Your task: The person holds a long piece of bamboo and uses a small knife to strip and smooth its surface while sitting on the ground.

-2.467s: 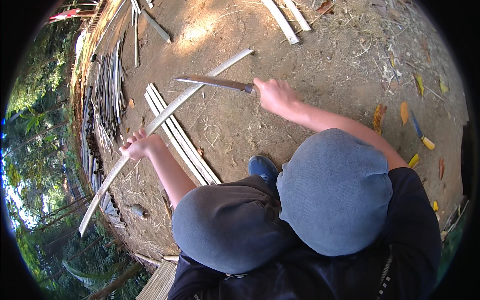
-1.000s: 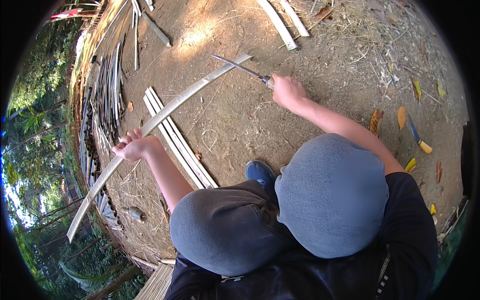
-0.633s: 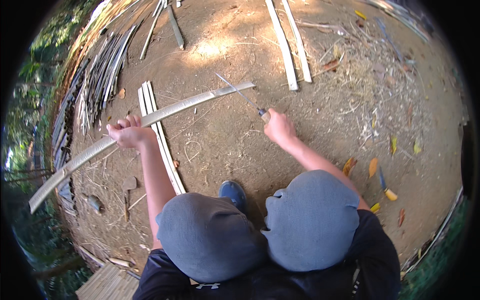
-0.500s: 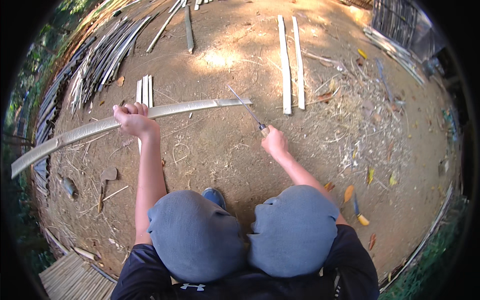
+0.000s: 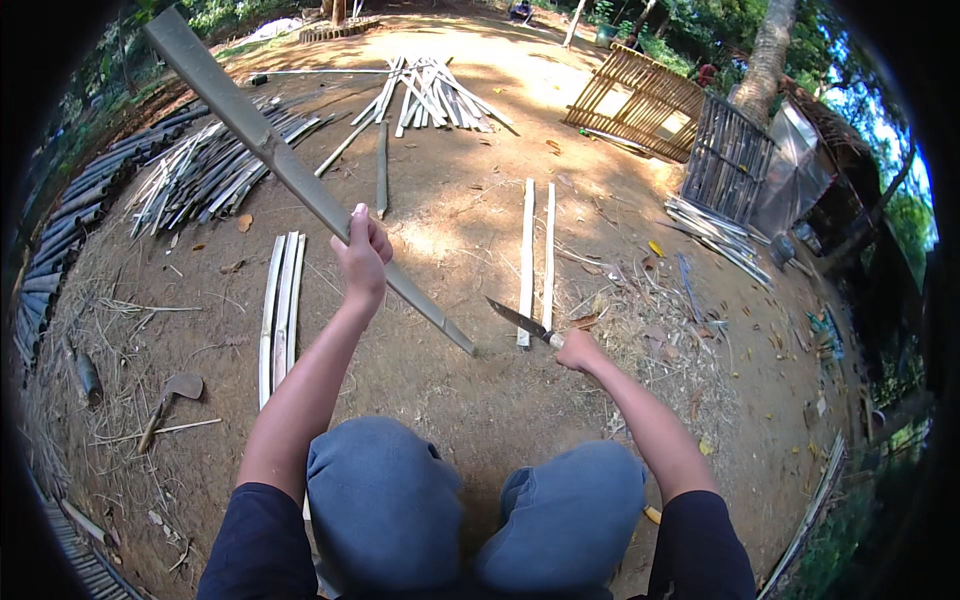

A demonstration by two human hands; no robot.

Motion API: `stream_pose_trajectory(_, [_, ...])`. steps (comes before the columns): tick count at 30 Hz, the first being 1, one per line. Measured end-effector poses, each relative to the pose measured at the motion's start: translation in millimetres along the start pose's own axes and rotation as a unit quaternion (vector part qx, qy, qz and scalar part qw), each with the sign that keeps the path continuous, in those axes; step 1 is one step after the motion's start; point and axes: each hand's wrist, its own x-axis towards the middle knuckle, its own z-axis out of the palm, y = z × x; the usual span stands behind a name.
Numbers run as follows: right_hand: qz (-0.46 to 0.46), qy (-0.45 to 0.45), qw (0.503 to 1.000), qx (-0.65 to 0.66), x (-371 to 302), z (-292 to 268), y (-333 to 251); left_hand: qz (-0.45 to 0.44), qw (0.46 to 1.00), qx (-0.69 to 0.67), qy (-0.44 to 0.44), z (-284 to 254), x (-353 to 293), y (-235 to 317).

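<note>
As the view lifts toward a sunlit yard, a seated or crouching worker in blue trousers (image 5: pixel 385 495) raises a long split-bamboo strip (image 5: pixel 300 178) in the left hand (image 5: pixel 364 262), its far end now swung to the upper left. Half a second ago the strip lay nearly level across the view, pale face showing, with the blade crossing its right end; now its grey-green side is turned to the camera and the machete (image 5: pixel 518 319) is apart from it, just to the right of its lower end. With steel and bamboo separated, no cut appears to be under way at this instant, and the strip looks to be in the midst of being turned or repositioned.

The left fist is closed around the strip below its midpoint, thumb uppermost; the right hand (image 5: pixel 580 350) is wrapped around the machete's handle, blade pointing up and left. (Whether the strip's lower end touches the earth cannot be told.) Three pale bamboo strips (image 5: pixel 284 300) lie beside the left forearm, two more (image 5: pixel 527 250) lie beyond the blade, and a short-handled hoe (image 5: pixel 185 385) rests on the ground at left. No brand, label or writing can be read.
</note>
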Motion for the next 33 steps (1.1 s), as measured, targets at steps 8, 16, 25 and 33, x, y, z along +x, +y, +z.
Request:
stream_pose_trajectory(8, [0.025, -0.066, 0.997, 0.023, -0.9, 26.8, -45.7, -0.041, 0.998, 0.027, -0.026, -12.6, -9.8, 1.8])
stream_pose_trajectory(16, [-0.009, -0.084, 0.947, 0.311, -32.8, 89.3, -67.6, -0.035, 0.999, 0.035, -0.014, -46.7, -24.5, 2.2])
stream_pose_trajectory(25, [-0.197, -0.151, 0.870, 0.427, -13.1, 101.2, -49.6, -0.064, 0.984, 0.013, -0.167, -35.5, -30.0, 2.1])
stream_pose_trajectory(33, [-0.128, -0.150, 0.873, 0.446, -44.4, 117.1, -105.9, -0.029, 0.990, 0.051, -0.126, -62.6, -17.7, -8.3])
